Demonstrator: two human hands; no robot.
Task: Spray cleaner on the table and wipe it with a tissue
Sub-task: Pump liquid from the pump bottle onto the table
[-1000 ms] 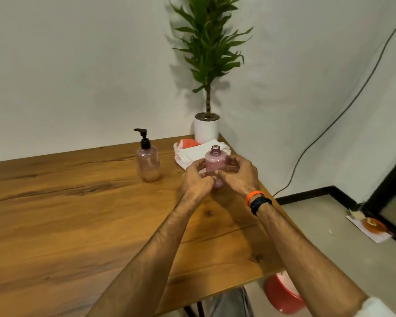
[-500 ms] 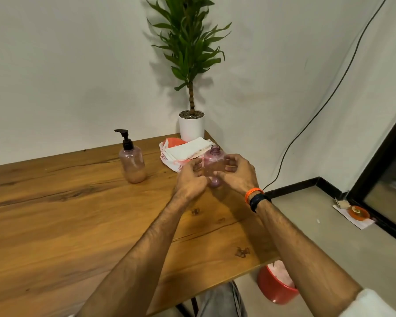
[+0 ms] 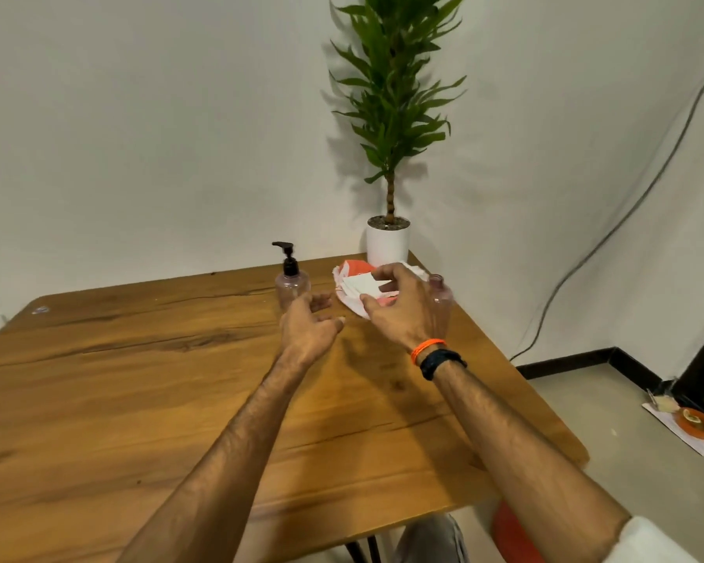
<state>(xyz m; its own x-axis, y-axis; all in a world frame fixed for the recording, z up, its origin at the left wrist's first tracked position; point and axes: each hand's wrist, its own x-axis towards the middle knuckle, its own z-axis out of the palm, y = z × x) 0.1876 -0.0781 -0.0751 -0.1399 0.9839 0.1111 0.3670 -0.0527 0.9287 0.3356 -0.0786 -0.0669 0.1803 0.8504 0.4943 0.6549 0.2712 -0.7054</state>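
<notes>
Tissue stack [image 3: 362, 287] at the table's [image 3: 139, 379] far right corner, beside the pump bottle [image 3: 291, 280]: right hand [image 3: 399, 314], fingers loosely spread, hovers over it, left hand [image 3: 307, 329] open and empty; best pinch only the top sheet, lifting slowly so the rest stays put

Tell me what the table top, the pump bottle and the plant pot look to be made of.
Table: wood, likely varnished; visible grain, cracks, slight sheen. Pump bottle: probably clear tinted plastic, since the table shows through it, with a black pump. Plant pot: smooth white, ceramic or plastic; cannot tell which.
</notes>
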